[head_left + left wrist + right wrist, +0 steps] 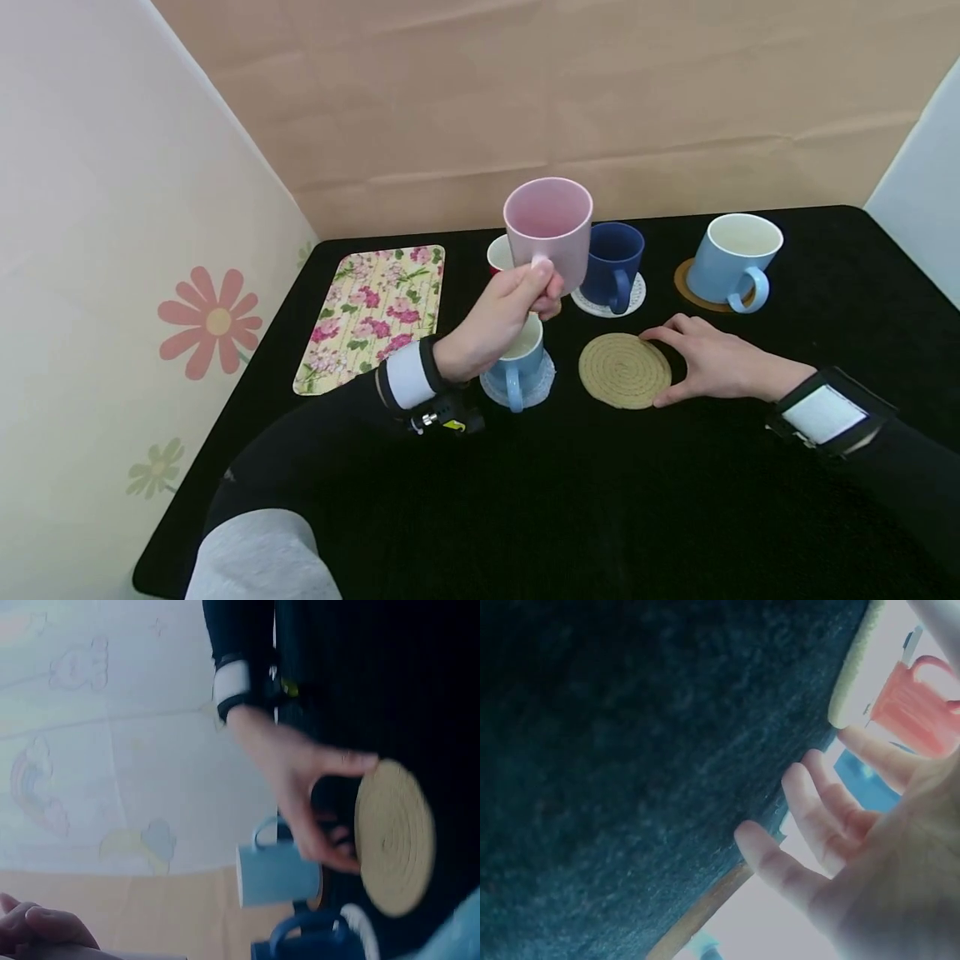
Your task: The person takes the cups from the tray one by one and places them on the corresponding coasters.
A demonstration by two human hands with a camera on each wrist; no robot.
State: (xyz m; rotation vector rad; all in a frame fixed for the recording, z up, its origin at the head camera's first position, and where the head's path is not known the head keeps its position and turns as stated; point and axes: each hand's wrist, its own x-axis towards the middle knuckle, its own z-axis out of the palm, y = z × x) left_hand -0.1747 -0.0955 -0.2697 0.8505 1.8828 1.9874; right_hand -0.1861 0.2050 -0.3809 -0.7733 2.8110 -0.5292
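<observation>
My left hand (498, 312) grips a pink mug (566, 254) by its handle and holds it up over the table. To its right, my right hand (720, 362) has the thumb and index finger on the edge of a round woven coaster (624, 371), which lies on the black table. The other fingers of that hand rest near the table surface in the right wrist view. Below the left hand is a small light blue mug (517, 367) on a lacy coaster (542, 385). Behind the pink mug, a red and white mug (498, 252) is mostly hidden.
A dark blue mug (611, 262) stands on a white lacy coaster (633, 298). At the back right, a larger light blue mug (723, 271) sits on a brown coaster (682, 283). A floral placemat (375, 312) lies at the left, by the wall.
</observation>
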